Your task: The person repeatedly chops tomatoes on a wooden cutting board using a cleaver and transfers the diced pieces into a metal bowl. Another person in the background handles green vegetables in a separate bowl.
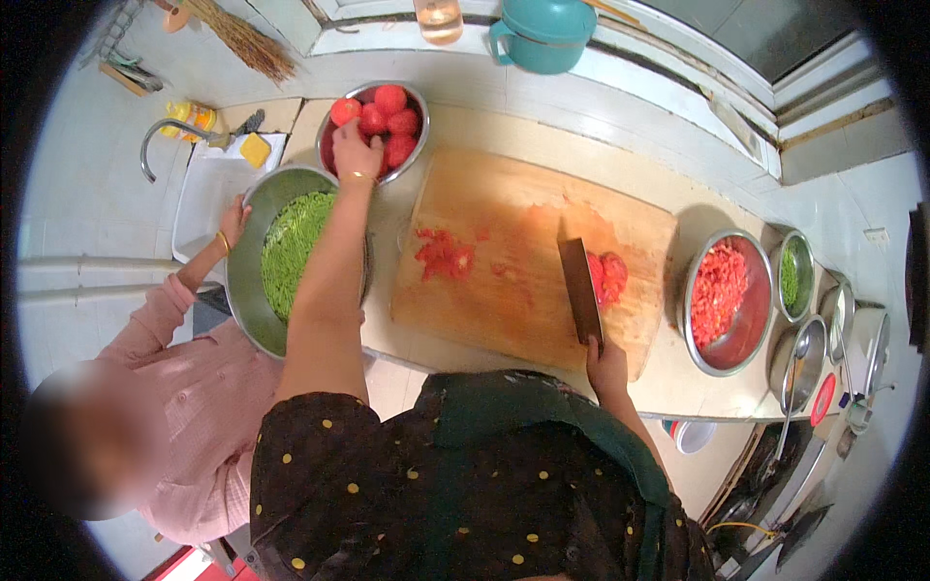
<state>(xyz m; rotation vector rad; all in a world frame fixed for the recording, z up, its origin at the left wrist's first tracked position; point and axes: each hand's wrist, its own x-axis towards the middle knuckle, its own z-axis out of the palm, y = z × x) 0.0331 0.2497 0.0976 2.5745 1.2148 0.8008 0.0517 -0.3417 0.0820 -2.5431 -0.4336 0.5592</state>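
My left hand [356, 151] reaches into a steel bowl [423, 149] of peeled tomatoes [390, 98], fingers apart; what lies under the palm is hidden. In my right hand [607, 363] is the handle of a cleaver [581, 287], its blade angled over a wooden cutting board [501, 196]. Touching or close beside the blade are cut tomato pieces [612, 278]. A small heap of chopped tomato [443, 254] lies on the board's left part, and wet red stains mark the wood.
At left a person in a pink shirt [211, 385] has a hand [234, 225] on a large steel basin [251, 290] of chopped green vegetable [298, 247]. Right of the board stand a bowl of chopped tomato [716, 298], a small bowl of greens [790, 272] and a pot with a ladle [799, 348].
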